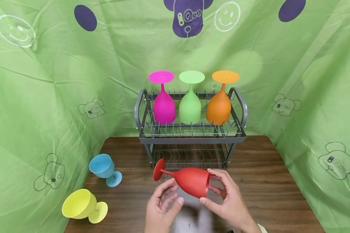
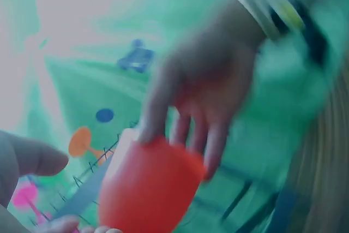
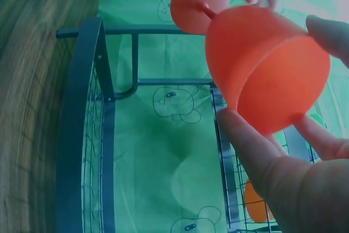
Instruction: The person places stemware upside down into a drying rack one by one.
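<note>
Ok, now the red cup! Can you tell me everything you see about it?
The red cup is plain and smooth and looks like plastic. It has a deep bowl, a thin stem and a flat, round foot. It's tipped sideways above the table, foot toward the person's left, open rim toward the right. The right hand holds it by the rim. The left hand is close below; I can't tell if it touches. The inside looks empty.

readable text: none | green cloth (image 1: 134, 42): winking smileys (image 1: 227, 16) | purple bear (image 1: 188, 17) marks: unclear
</note>
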The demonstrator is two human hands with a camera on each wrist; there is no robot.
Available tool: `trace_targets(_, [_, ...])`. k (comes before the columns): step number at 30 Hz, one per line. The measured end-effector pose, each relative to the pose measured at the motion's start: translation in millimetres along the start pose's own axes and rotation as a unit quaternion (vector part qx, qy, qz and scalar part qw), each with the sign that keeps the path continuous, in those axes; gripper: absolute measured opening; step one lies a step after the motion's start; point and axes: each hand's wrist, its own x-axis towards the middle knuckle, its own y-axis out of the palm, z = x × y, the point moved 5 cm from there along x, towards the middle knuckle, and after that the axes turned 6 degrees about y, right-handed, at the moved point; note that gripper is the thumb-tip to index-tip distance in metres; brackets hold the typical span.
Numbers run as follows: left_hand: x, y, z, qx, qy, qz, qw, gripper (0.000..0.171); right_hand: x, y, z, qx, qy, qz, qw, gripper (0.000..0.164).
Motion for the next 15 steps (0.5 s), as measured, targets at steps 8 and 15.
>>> trace_targets(8, [-0.2, -0.5, 29.5, -0.259, -0.183, 0.003, 0.9484, 0.064, -4.2, 10.7, 1.3, 0.070, 0.000, -0.006, 0.998, 0.083])
trace_targets(15, [3.2, 3.7, 38.8, -0.305, -0.184, 0.046, 0.9331, 0.060, -8.0, 26.2, -4.0, 0.148, 0.027, 0.006, 0.989, 0.078])
